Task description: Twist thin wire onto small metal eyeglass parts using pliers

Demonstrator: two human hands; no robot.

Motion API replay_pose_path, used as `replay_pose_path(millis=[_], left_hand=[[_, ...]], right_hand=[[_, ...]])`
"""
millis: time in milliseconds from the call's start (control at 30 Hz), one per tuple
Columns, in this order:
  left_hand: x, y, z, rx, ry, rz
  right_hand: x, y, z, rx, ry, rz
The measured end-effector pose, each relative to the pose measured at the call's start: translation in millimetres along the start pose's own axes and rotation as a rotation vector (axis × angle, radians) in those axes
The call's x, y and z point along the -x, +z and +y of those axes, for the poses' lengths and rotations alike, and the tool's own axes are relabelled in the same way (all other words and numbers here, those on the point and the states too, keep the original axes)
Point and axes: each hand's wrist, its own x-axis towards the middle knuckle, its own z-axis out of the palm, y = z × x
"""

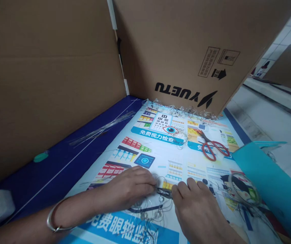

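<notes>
My left hand (127, 188), with a metal bangle (55, 219) on its wrist, pinches one end of a small dark tool (164, 192), possibly pliers. My right hand (194, 211) is at the tool's other end, its thumb against it and its fingers spread on the printed eye-care poster (183, 169). Tangled thin wire strung with clear beads (147, 211) lies under and around both hands. More beaded wire (181, 109) runs along the poster's far edge. Red-handled scissors (213, 148) lie open at the right.
Tall cardboard panels (46, 74) and a printed carton (193, 51) stand along the far and left sides. A dark blue mat (59, 166) holds a bundle of thin rods (102, 128) and a green object (40, 156). A teal folder (267, 179) lies at the right.
</notes>
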Motion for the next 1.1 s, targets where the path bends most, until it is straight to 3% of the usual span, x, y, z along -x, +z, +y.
replay_pose_path(millis=[267, 600, 867, 1100], left_hand=[[0, 0.4, 0, 0.051, -0.047, -0.016], [5, 5.9, 4, -0.027, -0.221, -0.075], [-2, -2.6, 22, -0.064, -0.348, -0.154], [-4, -8.0, 34, -0.117, -0.359, -0.203]], right_hand=[[2, 2, 0, 0.002, 0.006, -0.008], [1, 3, 0, -0.035, 0.0, -0.027], [1, -1, 1, -0.079, -0.002, -0.037], [2, -1, -1, -0.121, -0.03, -0.088]])
